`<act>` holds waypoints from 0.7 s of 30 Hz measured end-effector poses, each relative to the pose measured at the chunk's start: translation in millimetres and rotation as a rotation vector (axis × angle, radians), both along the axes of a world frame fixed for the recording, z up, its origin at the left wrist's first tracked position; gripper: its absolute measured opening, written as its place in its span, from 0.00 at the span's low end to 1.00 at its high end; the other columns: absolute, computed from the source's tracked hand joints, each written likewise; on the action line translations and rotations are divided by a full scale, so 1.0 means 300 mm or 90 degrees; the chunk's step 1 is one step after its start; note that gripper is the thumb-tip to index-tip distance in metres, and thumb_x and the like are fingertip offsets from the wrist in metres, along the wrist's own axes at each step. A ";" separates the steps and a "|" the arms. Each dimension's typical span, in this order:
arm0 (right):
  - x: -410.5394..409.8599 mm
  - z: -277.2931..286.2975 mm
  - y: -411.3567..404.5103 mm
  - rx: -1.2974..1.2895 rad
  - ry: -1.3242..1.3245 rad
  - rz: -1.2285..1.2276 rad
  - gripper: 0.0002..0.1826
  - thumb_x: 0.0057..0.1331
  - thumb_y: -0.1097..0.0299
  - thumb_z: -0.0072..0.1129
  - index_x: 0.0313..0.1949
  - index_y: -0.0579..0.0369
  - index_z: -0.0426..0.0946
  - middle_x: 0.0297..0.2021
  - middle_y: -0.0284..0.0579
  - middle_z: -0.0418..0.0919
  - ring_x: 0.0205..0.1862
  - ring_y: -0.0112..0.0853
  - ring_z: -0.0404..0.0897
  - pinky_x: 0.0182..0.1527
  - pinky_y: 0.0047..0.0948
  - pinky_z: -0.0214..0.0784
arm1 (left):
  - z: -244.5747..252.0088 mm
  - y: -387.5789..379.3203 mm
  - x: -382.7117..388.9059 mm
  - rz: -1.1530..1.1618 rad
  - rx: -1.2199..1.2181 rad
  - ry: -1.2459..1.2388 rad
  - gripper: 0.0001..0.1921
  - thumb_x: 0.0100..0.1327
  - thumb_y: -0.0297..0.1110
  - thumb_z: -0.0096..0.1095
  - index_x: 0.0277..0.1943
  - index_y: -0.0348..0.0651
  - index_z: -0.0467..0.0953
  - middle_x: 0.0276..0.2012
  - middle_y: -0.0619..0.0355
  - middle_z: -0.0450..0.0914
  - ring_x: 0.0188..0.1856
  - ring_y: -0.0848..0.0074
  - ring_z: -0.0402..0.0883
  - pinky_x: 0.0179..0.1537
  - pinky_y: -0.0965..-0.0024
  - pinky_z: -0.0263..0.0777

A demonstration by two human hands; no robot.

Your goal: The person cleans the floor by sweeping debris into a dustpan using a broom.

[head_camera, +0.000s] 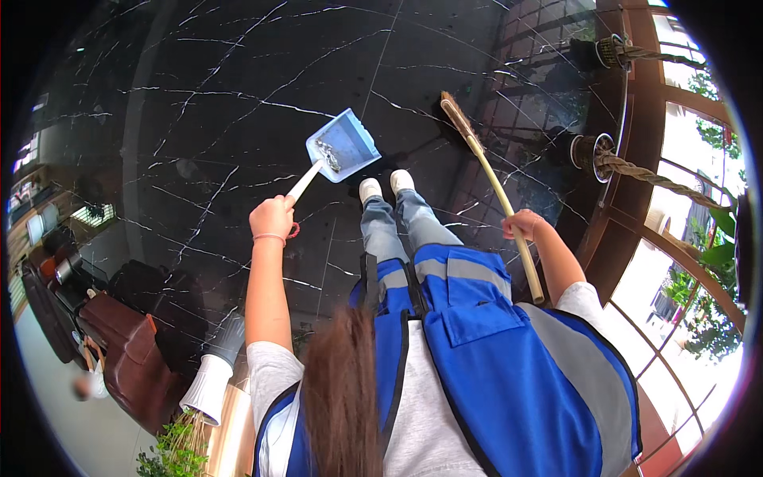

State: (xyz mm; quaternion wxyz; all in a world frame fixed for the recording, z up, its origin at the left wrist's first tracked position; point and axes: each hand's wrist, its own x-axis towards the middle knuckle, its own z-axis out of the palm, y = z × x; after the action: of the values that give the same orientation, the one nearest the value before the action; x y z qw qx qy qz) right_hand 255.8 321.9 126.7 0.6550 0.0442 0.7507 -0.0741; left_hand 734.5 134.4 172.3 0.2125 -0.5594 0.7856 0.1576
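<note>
My left hand [271, 219] is closed around the pale handle of a light blue dustpan [353, 143]. Some grey debris [328, 156] lies in the pan, close to the handle side. In my right hand [522, 224] is the long wooden handle of a broom [492, 173], gripped partway along. Its narrow brown bristle head [458, 116] points ahead and to the right, above or on the floor; contact cannot be made out. The dustpan is just ahead of my white shoes [371, 188], over the dark floor.
Glossy black, white-veined tiles [250, 137] cover the floor. Two potted plants with twisted trunks, in patterned pots [590, 156], stand by the wood-framed windows on the right. On the left are a brown leather armchair [128, 352], a white ribbed planter [207, 384] and a seated person [92, 378].
</note>
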 end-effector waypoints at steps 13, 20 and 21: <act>0.319 -0.169 -0.220 0.026 0.199 0.639 0.08 0.50 0.69 0.49 0.26 0.62 0.67 0.16 0.48 0.72 0.19 0.32 0.75 0.19 0.33 0.68 | -0.116 -0.120 -0.202 -0.032 0.040 -0.005 0.05 0.45 0.34 0.57 0.26 0.46 0.75 0.22 0.55 0.75 0.27 0.66 0.76 0.29 0.66 0.70; 0.570 -0.076 -0.216 -0.075 0.105 0.746 0.11 0.47 0.73 0.48 0.33 0.61 0.65 0.31 0.61 0.71 0.34 0.45 0.74 0.33 0.34 0.68 | -0.144 -0.131 -0.246 -0.045 0.031 -0.006 0.07 0.52 0.30 0.47 0.27 0.44 0.75 0.22 0.54 0.76 0.27 0.65 0.76 0.27 0.67 0.69; 0.507 -0.037 -0.225 -0.155 0.044 0.773 0.13 0.47 0.74 0.49 0.36 0.60 0.65 0.24 0.53 0.72 0.25 0.40 0.75 0.24 0.32 0.68 | -0.132 -0.135 -0.249 -0.045 0.009 0.022 0.09 0.54 0.32 0.46 0.25 0.43 0.75 0.22 0.54 0.76 0.27 0.65 0.76 0.28 0.67 0.69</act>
State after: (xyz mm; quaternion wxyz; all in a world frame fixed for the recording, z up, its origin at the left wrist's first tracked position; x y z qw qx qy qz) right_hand 408.0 254.5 115.6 0.5562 -0.4681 0.6487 0.2252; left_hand 660.0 94.0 132.6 0.2081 -0.5270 0.8072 0.1653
